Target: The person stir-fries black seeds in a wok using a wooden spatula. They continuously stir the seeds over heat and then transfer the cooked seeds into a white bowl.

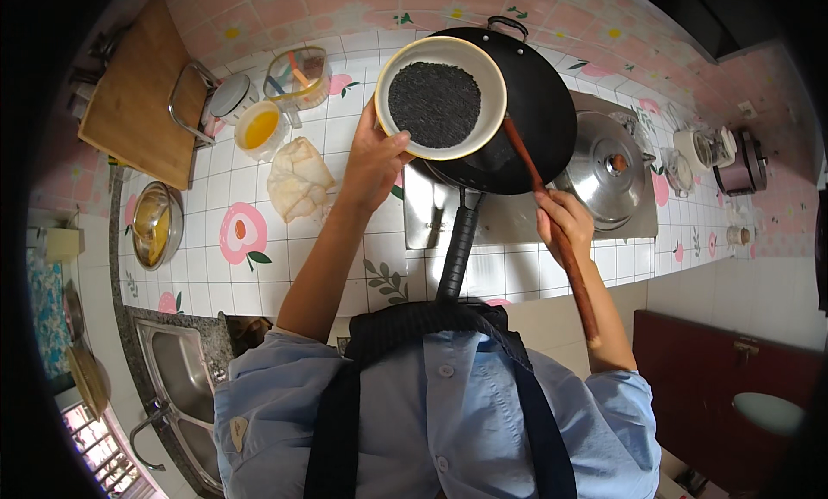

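Note:
My left hand (pixel 381 149) grips the rim of a pale bowl (pixel 497 98) with a yellow edge, its thumb on the near side. Small black seeds (pixel 435 103) cover the bottom of the bowl. The bowl is above the left part of a black wok (pixel 543 124) on the stove. My right hand (pixel 566 224) is closed around the reddish wooden handle of a utensil (pixel 522 151). That handle slants up over the wok, and its far end is hidden behind the bowl. The wok's wrapped handle (pixel 459 247) points towards me.
Right of the wok stands a lidded metal pot (pixel 601 182) on the stove (pixel 504 224). To the left are a crumpled cloth (pixel 299 179), a cup of yellow liquid (pixel 261 129), a condiment box (pixel 299 78), a wooden board (pixel 139 98) and a metal bowl (pixel 155 224). A sink (pixel 178 363) lies lower left.

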